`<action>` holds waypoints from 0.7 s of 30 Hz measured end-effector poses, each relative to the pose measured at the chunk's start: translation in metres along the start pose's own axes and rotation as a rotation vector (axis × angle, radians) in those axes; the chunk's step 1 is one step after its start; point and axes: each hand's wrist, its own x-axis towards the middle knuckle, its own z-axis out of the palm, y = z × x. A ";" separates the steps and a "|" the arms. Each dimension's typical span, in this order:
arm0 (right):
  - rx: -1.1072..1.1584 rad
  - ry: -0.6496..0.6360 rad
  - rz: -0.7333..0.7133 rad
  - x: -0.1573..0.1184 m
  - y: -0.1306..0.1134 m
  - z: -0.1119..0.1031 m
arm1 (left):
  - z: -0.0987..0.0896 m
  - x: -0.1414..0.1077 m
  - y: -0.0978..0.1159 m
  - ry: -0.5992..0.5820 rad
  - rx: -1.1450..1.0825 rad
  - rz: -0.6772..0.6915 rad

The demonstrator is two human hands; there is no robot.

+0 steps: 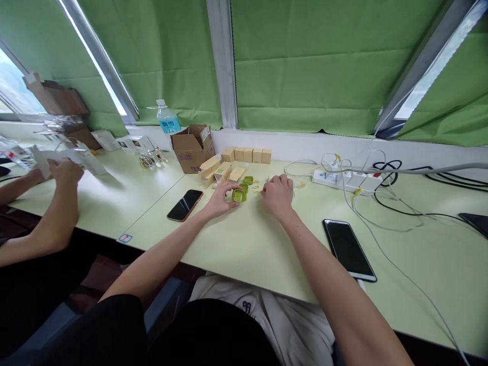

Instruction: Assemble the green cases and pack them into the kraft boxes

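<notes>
Between thumb and fingers, my left hand (pixel 222 201) holds a small green square cup (pixel 239 195), its hollow side facing me. Two more green cups (pixel 248 180) stand on the table just behind it. Small yellow hook-like pieces (pixel 256 186) lie between my two hands. My right hand (pixel 278 193) rests low over the table to the right of them, fingers curled together; whatever it pinches is too small to make out. Open tan boxes (pixel 222 172) are grouped behind my left hand.
A row of small tan boxes (pixel 251 155) and a brown carton (pixel 193 148) stand at the back. Phones lie left (pixel 185 205) and right (pixel 349 249). A white power strip (pixel 345 180) with cables is at right. Another person's hands (pixel 64 170) work at far left.
</notes>
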 end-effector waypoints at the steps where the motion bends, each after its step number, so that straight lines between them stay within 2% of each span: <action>1: -0.030 -0.042 0.015 0.003 -0.006 0.003 | 0.001 0.000 0.000 0.005 -0.019 -0.021; 5: -0.082 -0.151 0.017 0.006 -0.024 0.013 | 0.005 -0.001 0.005 -0.012 -0.019 -0.047; 9: -0.118 -0.180 -0.017 0.001 -0.026 0.013 | 0.009 -0.010 0.011 -0.048 0.043 -0.072; 12: -0.117 -0.096 -0.049 -0.001 -0.012 0.002 | 0.013 -0.016 0.015 -0.045 0.067 -0.087; 16: -0.064 0.123 -0.072 -0.011 0.017 -0.021 | 0.017 -0.019 0.017 -0.024 0.156 -0.080; 21: -0.036 0.197 -0.101 -0.045 0.038 -0.036 | 0.023 -0.020 0.012 0.007 0.307 -0.093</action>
